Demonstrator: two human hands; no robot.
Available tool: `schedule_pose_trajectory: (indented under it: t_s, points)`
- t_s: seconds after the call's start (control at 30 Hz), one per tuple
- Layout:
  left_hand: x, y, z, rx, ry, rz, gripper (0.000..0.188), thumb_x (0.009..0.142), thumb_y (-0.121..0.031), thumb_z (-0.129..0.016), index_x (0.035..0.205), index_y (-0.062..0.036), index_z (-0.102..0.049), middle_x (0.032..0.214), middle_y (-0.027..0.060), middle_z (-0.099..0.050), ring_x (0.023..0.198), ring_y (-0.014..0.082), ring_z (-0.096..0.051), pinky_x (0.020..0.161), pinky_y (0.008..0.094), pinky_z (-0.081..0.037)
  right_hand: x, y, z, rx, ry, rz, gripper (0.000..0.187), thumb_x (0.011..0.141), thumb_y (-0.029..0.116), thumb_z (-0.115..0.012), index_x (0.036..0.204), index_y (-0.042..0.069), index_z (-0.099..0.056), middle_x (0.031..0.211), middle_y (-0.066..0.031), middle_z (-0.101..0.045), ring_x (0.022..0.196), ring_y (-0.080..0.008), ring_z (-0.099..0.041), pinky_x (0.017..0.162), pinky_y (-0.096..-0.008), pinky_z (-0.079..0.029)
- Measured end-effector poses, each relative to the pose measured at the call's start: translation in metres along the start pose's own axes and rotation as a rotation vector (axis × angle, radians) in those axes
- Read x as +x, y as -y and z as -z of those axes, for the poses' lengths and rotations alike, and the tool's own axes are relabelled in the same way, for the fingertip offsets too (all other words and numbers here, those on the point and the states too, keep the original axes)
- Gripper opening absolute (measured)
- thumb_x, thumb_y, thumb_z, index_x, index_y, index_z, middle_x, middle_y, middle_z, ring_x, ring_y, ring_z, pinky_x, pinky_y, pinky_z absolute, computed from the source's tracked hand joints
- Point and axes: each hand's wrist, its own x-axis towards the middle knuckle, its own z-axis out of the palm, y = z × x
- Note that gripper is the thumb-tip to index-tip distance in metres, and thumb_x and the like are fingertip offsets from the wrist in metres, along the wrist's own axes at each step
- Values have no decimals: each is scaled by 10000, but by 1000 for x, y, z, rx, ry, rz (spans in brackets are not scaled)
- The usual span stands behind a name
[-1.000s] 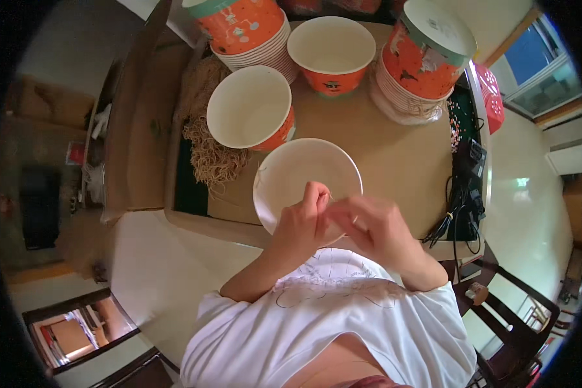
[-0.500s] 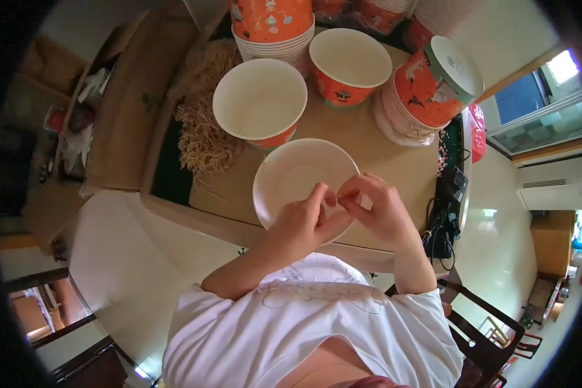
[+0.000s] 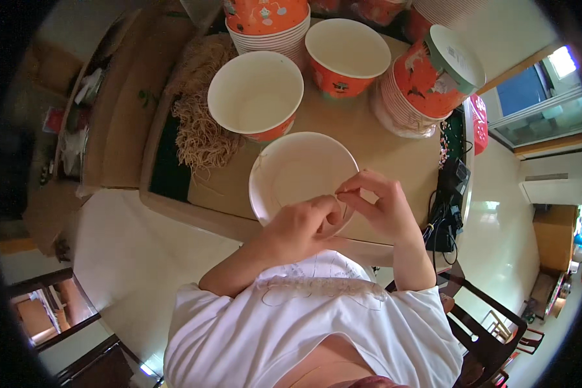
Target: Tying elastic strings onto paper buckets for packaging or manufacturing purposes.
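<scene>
A wide white bowl (image 3: 291, 161) stands at the table's near edge, with a few fine strands on its inside. Above its near rim my left hand (image 3: 304, 223) is curled, thumb and forefinger pressed together. My right hand (image 3: 380, 202) pinches at the bowl's right rim, its fingertips almost meeting the left ones. Whatever lies between the fingertips is too small to make out. Left of the bowl is a tangled heap of thin tan root-like strands (image 3: 204, 129). Two orange paper tubs with white insides, a left tub (image 3: 255, 90) and a right tub (image 3: 349, 55), stand beyond the bowl.
Stacked orange tubs (image 3: 268, 29) rise at the back, and another tub stack (image 3: 417, 84) with an upturned tub stands at the right. Black cables with an adapter (image 3: 446, 213) lie on the right edge. A cardboard box (image 3: 119, 110) is on the left, a dark chair (image 3: 482, 323) at lower right.
My right hand has risen slightly, and my left fingers have curled in more. The bowl and tubs sit a little higher in the picture, as the view has shifted.
</scene>
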Motion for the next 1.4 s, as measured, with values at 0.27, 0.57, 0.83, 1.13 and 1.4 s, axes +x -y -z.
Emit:
schedule_pose_trajectory:
  t_s: [0.27, 0.57, 0.83, 1.13, 1.4]
  points:
    - [-14, -1, 4, 340, 195, -26, 307, 772, -164, -724, 961, -80, -496, 878, 78, -585, 785, 273, -626, 665, 382, -509, 3, -6, 0, -42, 15, 76, 99, 760, 22, -705, 855, 31, -680, 761, -59, -638, 710, -180, -581, 670, -295, -465]
    - [-24, -3, 41, 505, 153, -218, 290, 637, -125, -775, 867, -61, -609, 909, 74, -602, 941, 260, -577, 779, 369, -484, 4, -13, -1, -52, 34, 199, 87, 762, 47, -708, 826, 44, -649, 759, -69, -650, 724, -244, -601, 693, -340, -469]
    - [-21, 9, 42, 172, 283, -145, 184, 745, -98, -714, 821, -44, -555, 815, 74, -572, 798, 246, -572, 702, 338, -489, 7, -16, 2, -82, 72, 256, 79, 752, 39, -710, 811, 41, -656, 792, -44, -651, 722, -214, -582, 699, -323, -457]
    - [14, 17, 19, 645, -183, 76, 225, 842, -52, -580, 1060, -15, -541, 1066, 172, -561, 1080, 334, -532, 938, 423, -429, 0, -14, -4, -112, 86, 258, 91, 762, 73, -694, 824, 75, -628, 777, -37, -628, 754, -223, -581, 728, -342, -432]
    - [18, 7, -3, 273, 9, -43, 318, 816, -175, -638, 1077, -28, -531, 1076, 174, -558, 1080, 327, -551, 887, 438, -450, -6, -15, -2, -141, 59, 244, 115, 758, 77, -698, 845, 88, -623, 764, -23, -623, 749, -209, -581, 755, -332, -412]
